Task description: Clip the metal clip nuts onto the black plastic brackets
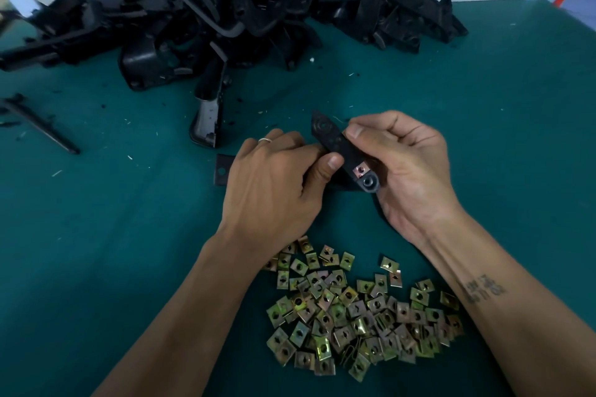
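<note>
Gripping one black bracket together, left hand pinches its middle while right hand curls round its near end, where a clip nut sits. Loose clip nuts lie just nearer than the bracket, bracket pile beyond.

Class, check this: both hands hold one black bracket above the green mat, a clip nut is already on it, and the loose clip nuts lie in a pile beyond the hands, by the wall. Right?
Not quite. The head view shows the loose clip nuts lying nearer than the hands, between the forearms; the pile by the wall is brackets. The left hand and right hand do hold one bracket bearing a nut.
</note>
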A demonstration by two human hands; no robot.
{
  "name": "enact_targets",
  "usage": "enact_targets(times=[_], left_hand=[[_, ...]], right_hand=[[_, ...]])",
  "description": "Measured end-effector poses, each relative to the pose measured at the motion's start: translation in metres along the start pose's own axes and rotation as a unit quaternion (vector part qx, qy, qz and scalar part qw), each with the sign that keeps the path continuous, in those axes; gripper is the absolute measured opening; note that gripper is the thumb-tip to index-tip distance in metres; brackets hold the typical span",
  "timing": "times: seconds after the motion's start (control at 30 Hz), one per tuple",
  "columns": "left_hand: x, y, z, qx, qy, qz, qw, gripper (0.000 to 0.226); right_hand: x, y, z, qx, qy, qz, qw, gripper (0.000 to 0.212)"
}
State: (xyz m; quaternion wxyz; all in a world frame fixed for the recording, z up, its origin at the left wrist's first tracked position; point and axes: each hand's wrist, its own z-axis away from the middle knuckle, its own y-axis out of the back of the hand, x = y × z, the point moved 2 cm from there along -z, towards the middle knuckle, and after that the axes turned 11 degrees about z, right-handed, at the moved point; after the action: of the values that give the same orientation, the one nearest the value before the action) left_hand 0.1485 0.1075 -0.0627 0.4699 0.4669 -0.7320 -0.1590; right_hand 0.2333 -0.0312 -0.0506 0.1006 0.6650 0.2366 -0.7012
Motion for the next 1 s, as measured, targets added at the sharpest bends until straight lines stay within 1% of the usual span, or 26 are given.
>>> enact_targets(times=[0.07, 0.17, 0.3, 0.37, 0.57, 0.73, 1.0], left_hand=[[-0.0003, 0.0003, 0.0001, 0.004, 0.001, 0.002, 1.0, 0.049], [-0.0003, -0.0001, 0.0002, 0.003, 0.006, 0.004, 1.0, 0.048], [-0.0003, 0.0001, 0.0003, 0.005, 0.011, 0.013, 1.0, 0.048], [-0.0005, 0.0002, 0.0, 0.004, 0.013, 0.014, 1.0, 0.048], [-0.0005, 0.0003, 0.0, 0.004, 0.019, 0.016, 1.0, 0.048], [-0.0003, 0.0002, -0.0003, 0.01, 0.018, 0.014, 1.0, 0.045], [0.0, 0.0004, 0.0, 0.004, 0.02, 0.008, 1.0, 0.045]], right_hand=[[-0.0001, -0.0009, 0.001, 0.013, 0.016, 0.013, 1.0, 0.011], [-0.0009, -0.0008, 0.0022, 0.01, 0.018, 0.007, 1.0, 0.009], [-0.0046, 0.0039, 0.0015, 0.0, 0.008, -0.023, 1.0, 0.022], [-0.0058, 0.0047, 0.0014, -0.002, 0.005, -0.033, 0.999, 0.025], [-0.003, 0.0052, 0.0006, 0.015, 0.026, -0.001, 1.0, 0.023], [-0.0037, 0.0051, -0.0002, 0.031, 0.059, 0.062, 0.996, 0.023], [-0.0062, 0.0035, 0.0028, 0.001, 0.089, 0.097, 0.991, 0.019]])
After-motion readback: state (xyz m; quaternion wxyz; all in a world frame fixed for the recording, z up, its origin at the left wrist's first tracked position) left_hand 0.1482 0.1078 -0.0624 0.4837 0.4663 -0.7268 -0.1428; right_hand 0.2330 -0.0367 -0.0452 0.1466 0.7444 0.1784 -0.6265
